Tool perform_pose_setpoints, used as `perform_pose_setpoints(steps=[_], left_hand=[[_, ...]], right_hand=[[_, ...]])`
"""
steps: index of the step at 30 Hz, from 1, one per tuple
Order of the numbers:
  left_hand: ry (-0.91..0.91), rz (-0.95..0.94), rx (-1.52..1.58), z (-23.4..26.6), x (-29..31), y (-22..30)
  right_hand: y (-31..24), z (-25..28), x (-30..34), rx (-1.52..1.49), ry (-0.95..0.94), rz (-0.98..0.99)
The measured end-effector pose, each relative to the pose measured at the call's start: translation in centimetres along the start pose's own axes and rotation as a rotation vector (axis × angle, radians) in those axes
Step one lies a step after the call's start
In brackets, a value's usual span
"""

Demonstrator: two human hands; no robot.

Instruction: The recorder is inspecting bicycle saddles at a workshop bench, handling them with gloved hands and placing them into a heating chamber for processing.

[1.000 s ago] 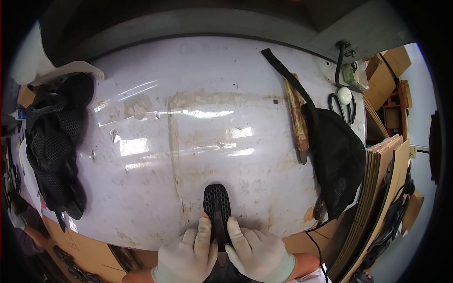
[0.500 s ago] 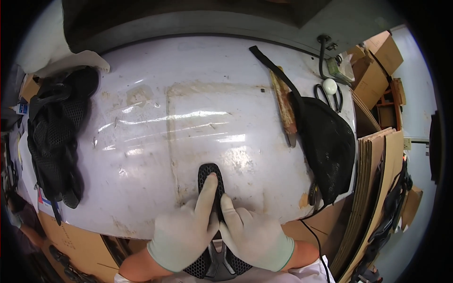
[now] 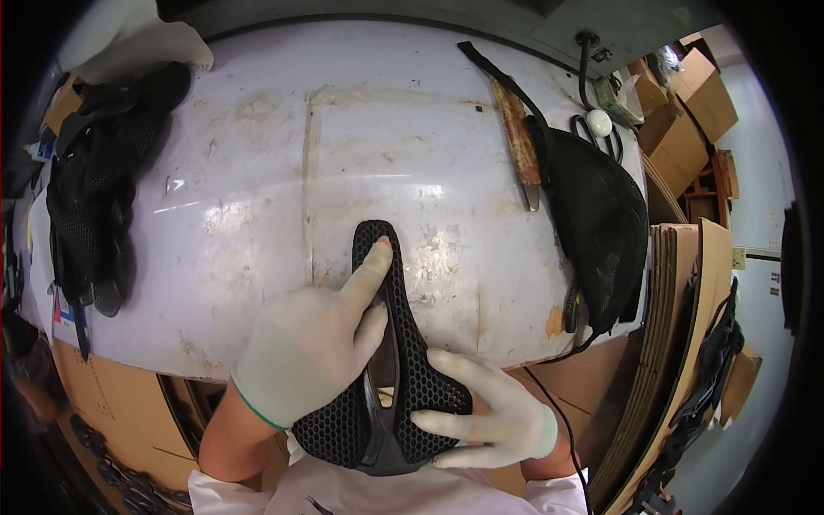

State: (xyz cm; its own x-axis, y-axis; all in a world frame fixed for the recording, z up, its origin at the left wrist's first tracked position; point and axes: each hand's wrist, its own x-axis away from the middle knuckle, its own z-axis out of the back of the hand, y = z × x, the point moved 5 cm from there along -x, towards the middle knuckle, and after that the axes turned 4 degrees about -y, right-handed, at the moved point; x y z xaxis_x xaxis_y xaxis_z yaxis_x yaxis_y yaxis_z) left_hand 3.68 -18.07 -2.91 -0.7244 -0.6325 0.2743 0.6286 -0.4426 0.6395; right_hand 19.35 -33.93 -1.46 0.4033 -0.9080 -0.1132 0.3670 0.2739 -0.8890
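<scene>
A black bicycle saddle [image 3: 427,396] with a honeycomb surface and a long central slot lies in front of me. Its nose points away over the white table, and its wide rear is near my body. My left hand [image 3: 313,343], in a pale glove, grips the saddle from the left. The bare tip of its index finger presses on the nose, with the thumb beside the slot. My right hand [image 3: 493,408], also gloved, holds the right rear wing, its fingers spread across the honeycomb. Whatever lies beneath the saddle is hidden.
Several black honeycomb saddles or covers [image 3: 103,184] are piled at the table's left. On the right are a black mesh bag [image 3: 596,223], a worn flat-bladed tool [image 3: 518,142] and scissors [image 3: 614,148]. Cardboard sheets [image 3: 665,343] stand beyond the table's right edge.
The saddle has come up and away from my body, showing more of its rear. My right hand has shifted from beside the nose to the right wing. The view has tilted slightly.
</scene>
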Motion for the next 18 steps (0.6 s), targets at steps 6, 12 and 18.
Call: perform_pose_setpoints(steps=[6, 12, 18], left_hand=[[0.049, -0.008, 0.033, -0.6, 0.4, -0.4], [0.024, 0.042, 0.028, -0.5, 0.4, -0.2], [0.04, 0.049, 0.058, -0.6, 0.3, -0.2]], right_hand=[[0.4, -0.2, 0.7, 0.065, -0.083, 0.033], [-0.7, -0.1, 0.2, 0.115, -0.142, -0.033], [-1.1, 0.2, -0.4, 0.164, -0.154, -0.047]])
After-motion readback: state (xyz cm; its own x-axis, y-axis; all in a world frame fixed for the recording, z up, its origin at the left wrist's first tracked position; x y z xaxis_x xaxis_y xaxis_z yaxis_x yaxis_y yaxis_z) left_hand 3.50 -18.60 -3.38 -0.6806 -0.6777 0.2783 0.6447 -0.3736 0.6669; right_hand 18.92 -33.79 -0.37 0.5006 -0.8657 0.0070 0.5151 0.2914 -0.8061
